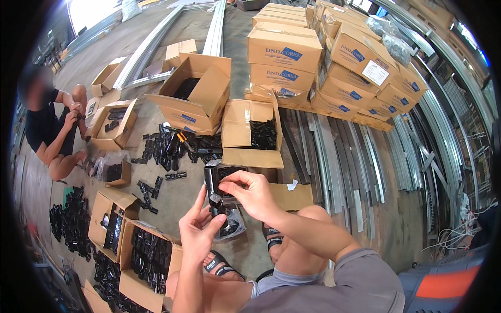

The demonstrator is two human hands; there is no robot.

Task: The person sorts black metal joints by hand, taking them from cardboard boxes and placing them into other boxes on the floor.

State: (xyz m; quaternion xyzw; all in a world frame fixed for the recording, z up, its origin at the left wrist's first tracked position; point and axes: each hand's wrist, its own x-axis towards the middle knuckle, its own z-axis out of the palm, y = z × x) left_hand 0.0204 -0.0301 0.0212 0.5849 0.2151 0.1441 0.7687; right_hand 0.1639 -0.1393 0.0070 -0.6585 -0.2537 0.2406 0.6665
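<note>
A glossy black tube-like fitting [212, 180] stands nearly upright in front of me, with a paler spot partway down it. My left hand [195, 229] grips its lower part between thumb and fingers. My right hand [253, 194] is closed in a pinch against the fitting's right side; whatever may be between those fingertips is too small to make out. Below the fitting, a clear plastic bag [234, 225] with dark pieces lies by my feet. Just beyond my hands, an open carton [237, 156] holds similar black parts, and a loose heap of black fittings [169, 150] covers the floor.
Cartons of black parts [148, 261] stand at my lower left, beside another heap [73, 219]. At the left a co-worker [52, 120] sits by an open box [112, 128]. Stacked closed cartons [284, 55] rest on a wooden pallet [365, 119]. Long metal profiles [339, 161] lie at right.
</note>
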